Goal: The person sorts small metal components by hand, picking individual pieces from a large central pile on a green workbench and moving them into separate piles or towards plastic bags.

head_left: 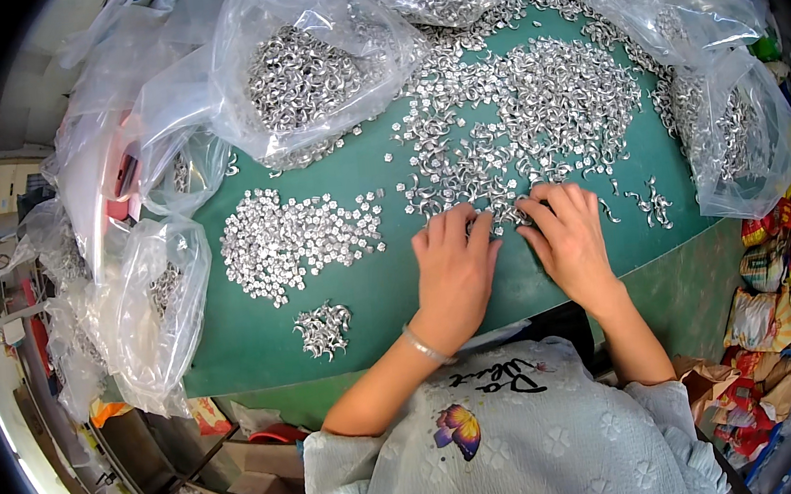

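My left hand (453, 265) rests at the near edge of a spread of small silver metal parts (572, 101), its fingers bent down and drawn together over some pieces. Whatever lies between those fingertips is mostly hidden. Close beside it, my right hand (566, 240) also has curled fingers, with thumb and index at the same pieces; what they grip is too small to make out. The spread mixes curved, hook-like bits with flower-shaped ones. Left of my hands lies a separate group of flower-shaped silver pieces (295, 238). Nearer to me is a small heap of curved silver pieces (324, 330).
Everything lies on a green tabletop (390, 290). A clear plastic bag (304, 84) full of silver parts stands at the back; another bag (737, 138) is at the right edge. Crumpled plastic bags (158, 298) line the left side. Colourful packets (768, 306) fill the lower right.
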Demonstrator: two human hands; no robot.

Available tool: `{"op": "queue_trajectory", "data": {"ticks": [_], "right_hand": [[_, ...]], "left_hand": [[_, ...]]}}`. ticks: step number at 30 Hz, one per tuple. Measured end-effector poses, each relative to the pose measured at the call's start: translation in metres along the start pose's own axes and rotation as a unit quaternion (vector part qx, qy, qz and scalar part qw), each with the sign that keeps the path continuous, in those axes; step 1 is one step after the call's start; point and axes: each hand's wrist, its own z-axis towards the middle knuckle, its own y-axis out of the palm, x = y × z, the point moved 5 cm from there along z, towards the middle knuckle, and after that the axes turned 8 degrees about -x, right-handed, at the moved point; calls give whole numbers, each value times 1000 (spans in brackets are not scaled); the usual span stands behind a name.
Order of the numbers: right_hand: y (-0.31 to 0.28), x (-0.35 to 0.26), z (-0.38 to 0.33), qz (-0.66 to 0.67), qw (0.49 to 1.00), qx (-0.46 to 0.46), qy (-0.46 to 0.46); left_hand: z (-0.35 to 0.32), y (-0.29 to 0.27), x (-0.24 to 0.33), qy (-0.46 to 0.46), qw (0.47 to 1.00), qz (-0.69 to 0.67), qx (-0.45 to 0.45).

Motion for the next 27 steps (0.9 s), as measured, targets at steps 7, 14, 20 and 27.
{"op": "queue_trajectory", "data": {"ticks": [7,14,20,27], "right_hand": [[-12,18,-17,12,998,64,18],[1,6,-14,-5,1000,23,11],[-10,14,-26,10,998,38,58],[-9,12,-31,21,998,18,56]], "left_hand": [[-6,-1,-3,-2,1000,-23,11],[-27,-7,-7,-17,999,-42,1],[-38,-5,-4,-14,998,-52,-19],[-38,3,3,-19,994,-100,-31]]}}
